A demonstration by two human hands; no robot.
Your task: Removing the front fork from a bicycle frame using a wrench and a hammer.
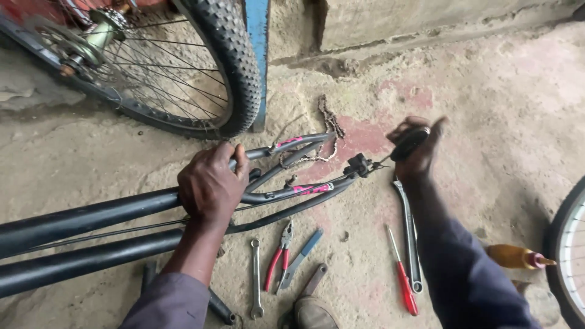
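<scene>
A black bicycle frame [85, 219] with pink markings lies across the dirty floor, its thin rear stays pointing right. My left hand [210, 183] grips the frame where the stays [292, 192] begin. My right hand [414, 146] is closed around the black handle of a screwdriver-like tool [409, 143], whose thin shaft reaches left to the small black fitting at the stay's end [359, 164]. A loose bicycle chain [329, 125] lies just beyond the frame.
A knobby-tyred wheel [234, 61] stands at top left beside a blue post [259, 36]. On the floor: a spanner [256, 277], red-handled pliers [277, 262], a blue-handled tool [303, 250], a red screwdriver [402, 277], a long wrench [407, 225], an oil bottle [518, 257]. Another wheel [567, 250] sits at right.
</scene>
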